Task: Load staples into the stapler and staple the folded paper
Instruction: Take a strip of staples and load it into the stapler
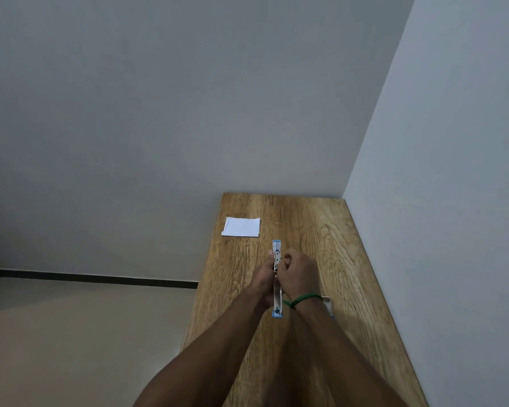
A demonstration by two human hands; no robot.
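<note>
A blue and metal stapler (277, 295) is swung open lengthwise, its two blue ends pointing away from me and toward me above the wooden table (321, 239). My left hand (262, 276) grips its middle from the left. My right hand (299, 273), with a green band at the wrist, is closed over the middle from the right, fingers pinched at the metal channel; whether it holds staples is hidden. The folded white paper (241, 227) lies flat farther back on the left part of the table, apart from both hands.
A small box (329, 302) shows partly behind my right wrist. The narrow table stands in a corner, with a wall behind it and another along its right side. Its left edge drops to the floor.
</note>
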